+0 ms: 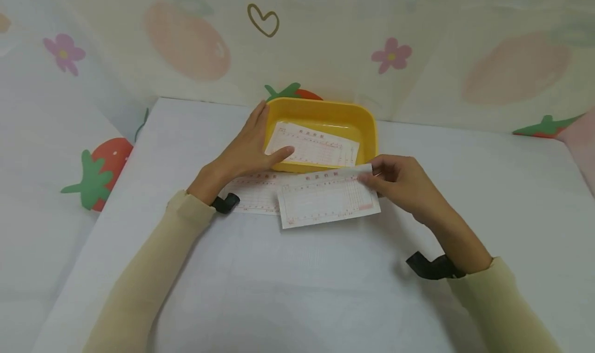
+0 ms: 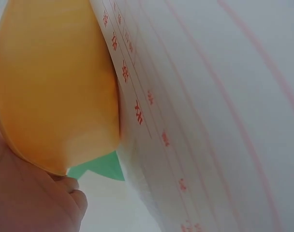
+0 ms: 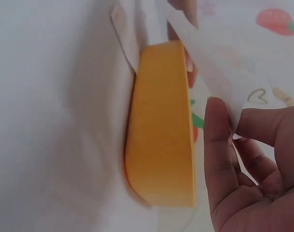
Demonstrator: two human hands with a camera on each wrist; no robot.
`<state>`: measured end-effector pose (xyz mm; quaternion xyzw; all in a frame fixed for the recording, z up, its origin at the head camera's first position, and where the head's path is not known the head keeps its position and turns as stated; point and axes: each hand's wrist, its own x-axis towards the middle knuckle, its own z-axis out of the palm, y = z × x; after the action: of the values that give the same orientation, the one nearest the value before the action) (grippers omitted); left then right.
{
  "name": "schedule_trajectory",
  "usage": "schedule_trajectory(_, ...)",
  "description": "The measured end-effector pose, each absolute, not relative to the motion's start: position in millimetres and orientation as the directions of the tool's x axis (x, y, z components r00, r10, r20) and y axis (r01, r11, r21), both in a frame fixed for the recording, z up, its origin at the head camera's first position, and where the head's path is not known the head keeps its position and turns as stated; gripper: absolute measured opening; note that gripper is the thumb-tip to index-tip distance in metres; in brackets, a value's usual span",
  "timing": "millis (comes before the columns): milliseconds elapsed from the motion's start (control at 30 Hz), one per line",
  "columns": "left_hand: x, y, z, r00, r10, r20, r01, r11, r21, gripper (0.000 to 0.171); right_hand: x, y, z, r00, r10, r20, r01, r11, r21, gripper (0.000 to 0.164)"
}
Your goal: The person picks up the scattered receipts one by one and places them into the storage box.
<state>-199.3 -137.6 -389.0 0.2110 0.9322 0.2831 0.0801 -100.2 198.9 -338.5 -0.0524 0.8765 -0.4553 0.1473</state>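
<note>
A yellow plastic tray (image 1: 367, 131) stands near the back of the table, with receipt slips (image 1: 321, 145) lying inside. My left hand (image 1: 248, 149) holds its left side, the thumb reaching over the front rim; the left wrist view shows the fingers at the tray's edge. Between thumb and fingers, my right hand (image 1: 402, 182) pinches the right end of another receipt slip (image 1: 327, 198), raised in front of the tray. One more printed slip (image 1: 253, 193) lies on the table, partly hidden by the tray, the raised slip and my left wrist.
A white cloth covers the table (image 1: 297, 291). Right behind the tray rises a backdrop (image 1: 325, 48) printed with fruit and flowers. Black straps (image 1: 432, 266) sit on both wrists.
</note>
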Motion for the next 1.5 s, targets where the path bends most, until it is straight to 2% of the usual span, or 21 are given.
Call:
schedule_trajectory(233,-200.6,-136.7,-389.8,-0.892,0.451,-0.024,0.358,0.739,0.571,0.111,-123.3,206.9,-326.3,-0.979,-0.138,-0.147,0.062,0.485,-0.872,0.034)
schedule_trajectory(533,-200.5,-139.3,-389.7,-0.891,0.453,-0.033,0.361,0.75,0.554,0.114,-154.0,200.4,-312.1,-0.996,-0.015,-0.086,0.068,0.485,-0.872,0.034)
schedule_trajectory(1033,-199.7,-140.6,-389.1,-0.892,0.451,-0.035,0.356,0.747,0.561,0.12,-182.0,188.1,-309.0,-0.991,0.077,-0.111,0.134,0.494,-0.859,0.039)
schedule_trajectory(1233,-200.2,-140.6,-388.7,-0.89,0.455,-0.032,0.363,0.748,0.556,0.12,-186.0,183.7,-316.6,-0.988,0.067,-0.136,0.151,0.485,-0.862,0.037)
schedule_trajectory(1500,-199.5,-139.5,-389.7,-0.892,0.45,-0.037,0.357,0.754,0.552,0.12,-185.0,169.9,-326.4,-0.984,-0.015,-0.178,0.14,0.555,-0.82,0.037)
